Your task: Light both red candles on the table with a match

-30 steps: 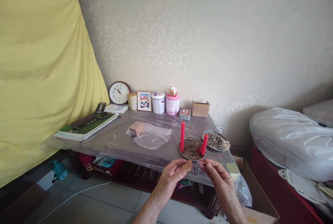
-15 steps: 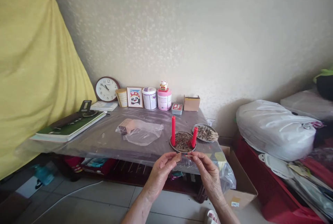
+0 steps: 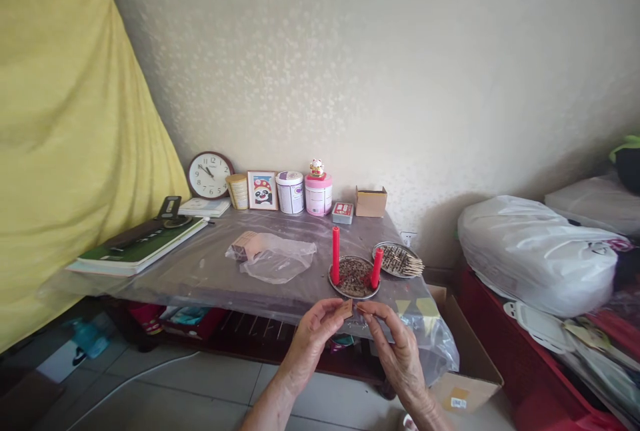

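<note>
My left hand (image 3: 313, 332) is closed on a small brown matchbox (image 3: 346, 309), pinched by its edges in front of the table. Just to the right, my right hand (image 3: 397, 341) pinches a match (image 3: 359, 307), mostly covered by the fingertips; its end is close to the box's side, and I cannot tell whether they touch. Beyond both hands, a tall red candle (image 3: 335, 256) and a shorter, slightly tilted one (image 3: 377, 268) stand on a round metal plate (image 3: 354, 297) strewn with dark bits. A second plate (image 3: 383, 245), behind it to the right, carries many matchsticks (image 3: 413, 266).
Crumpled clear plastic wrap (image 3: 287, 257) lies mid-table around a brown box (image 3: 247, 245). Along the wall stand a clock (image 3: 211, 175), a picture frame (image 3: 263, 191), tins (image 3: 291, 192) and a cardboard box (image 3: 371, 203). A white bag (image 3: 535, 251) sits at right.
My right hand has shifted slightly left and down, bringing the match nearer the matchbox, and less of the match shows. The whole view has moved a little.
</note>
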A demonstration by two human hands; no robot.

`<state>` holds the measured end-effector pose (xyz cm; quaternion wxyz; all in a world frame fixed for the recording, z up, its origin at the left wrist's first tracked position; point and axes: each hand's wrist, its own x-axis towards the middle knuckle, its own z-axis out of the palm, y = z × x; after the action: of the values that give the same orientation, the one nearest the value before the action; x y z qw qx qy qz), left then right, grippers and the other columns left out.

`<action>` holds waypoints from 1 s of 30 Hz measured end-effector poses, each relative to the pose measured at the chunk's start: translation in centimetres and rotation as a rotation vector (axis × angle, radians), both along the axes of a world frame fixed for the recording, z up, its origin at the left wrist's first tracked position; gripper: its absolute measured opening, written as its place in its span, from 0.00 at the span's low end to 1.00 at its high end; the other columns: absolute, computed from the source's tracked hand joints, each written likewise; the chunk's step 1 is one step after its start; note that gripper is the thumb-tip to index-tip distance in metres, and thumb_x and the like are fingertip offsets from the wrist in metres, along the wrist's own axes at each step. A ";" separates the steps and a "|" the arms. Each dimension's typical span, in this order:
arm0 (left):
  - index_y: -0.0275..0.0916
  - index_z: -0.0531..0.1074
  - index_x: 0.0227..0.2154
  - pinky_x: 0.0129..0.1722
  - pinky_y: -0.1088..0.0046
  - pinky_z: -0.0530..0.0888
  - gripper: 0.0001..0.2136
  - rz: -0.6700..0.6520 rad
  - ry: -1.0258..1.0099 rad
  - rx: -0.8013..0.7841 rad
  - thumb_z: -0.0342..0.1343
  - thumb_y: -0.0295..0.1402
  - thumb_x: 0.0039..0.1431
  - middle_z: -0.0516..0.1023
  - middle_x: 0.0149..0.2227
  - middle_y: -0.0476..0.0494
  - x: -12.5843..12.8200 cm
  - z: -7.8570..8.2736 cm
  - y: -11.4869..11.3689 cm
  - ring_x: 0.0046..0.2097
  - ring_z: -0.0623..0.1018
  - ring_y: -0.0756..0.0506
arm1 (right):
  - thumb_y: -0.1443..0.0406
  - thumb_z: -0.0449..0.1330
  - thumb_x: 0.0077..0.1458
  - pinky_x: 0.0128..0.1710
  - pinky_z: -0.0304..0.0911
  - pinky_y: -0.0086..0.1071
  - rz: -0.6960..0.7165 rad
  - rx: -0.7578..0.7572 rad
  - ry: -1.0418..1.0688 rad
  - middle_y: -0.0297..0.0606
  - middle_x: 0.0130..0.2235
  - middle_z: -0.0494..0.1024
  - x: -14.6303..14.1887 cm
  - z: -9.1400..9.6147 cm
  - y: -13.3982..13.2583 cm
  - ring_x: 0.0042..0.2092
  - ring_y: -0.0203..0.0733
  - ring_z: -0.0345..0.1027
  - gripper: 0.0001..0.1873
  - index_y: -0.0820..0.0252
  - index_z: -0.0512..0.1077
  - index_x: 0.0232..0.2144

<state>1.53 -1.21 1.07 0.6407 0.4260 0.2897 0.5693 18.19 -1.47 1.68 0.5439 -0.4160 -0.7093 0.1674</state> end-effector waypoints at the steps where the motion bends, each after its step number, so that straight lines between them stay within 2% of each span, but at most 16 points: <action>1: 0.37 0.73 0.41 0.53 0.62 0.63 0.13 0.003 0.007 0.001 0.59 0.33 0.52 0.78 0.46 0.39 0.0 0.0 0.0 0.51 0.73 0.40 | 0.66 0.55 0.58 0.44 0.67 0.33 -0.008 -0.002 -0.003 0.38 0.41 0.80 0.0 -0.1 0.0 0.42 0.43 0.74 0.09 0.52 0.72 0.40; 13: 0.37 0.73 0.39 0.51 0.63 0.65 0.13 0.025 0.060 0.009 0.60 0.36 0.52 0.78 0.44 0.39 0.1 0.3 0.0 0.49 0.74 0.40 | 0.65 0.55 0.57 0.44 0.68 0.35 0.001 0.005 0.012 0.38 0.40 0.80 0.0 -0.2 0.1 0.42 0.45 0.75 0.08 0.52 0.72 0.40; 30: 0.37 0.73 0.40 0.51 0.64 0.65 0.10 0.024 0.073 0.032 0.57 0.34 0.55 0.78 0.44 0.40 0.5 -0.3 0.3 0.49 0.73 0.41 | 0.68 0.56 0.57 0.44 0.68 0.32 0.008 0.077 -0.017 0.37 0.41 0.80 0.2 -0.5 0.5 0.42 0.43 0.75 0.09 0.52 0.71 0.40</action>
<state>2.06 -0.89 0.80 0.6158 0.4534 0.3088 0.5655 18.39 -0.98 1.15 0.5526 -0.3932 -0.7216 0.1387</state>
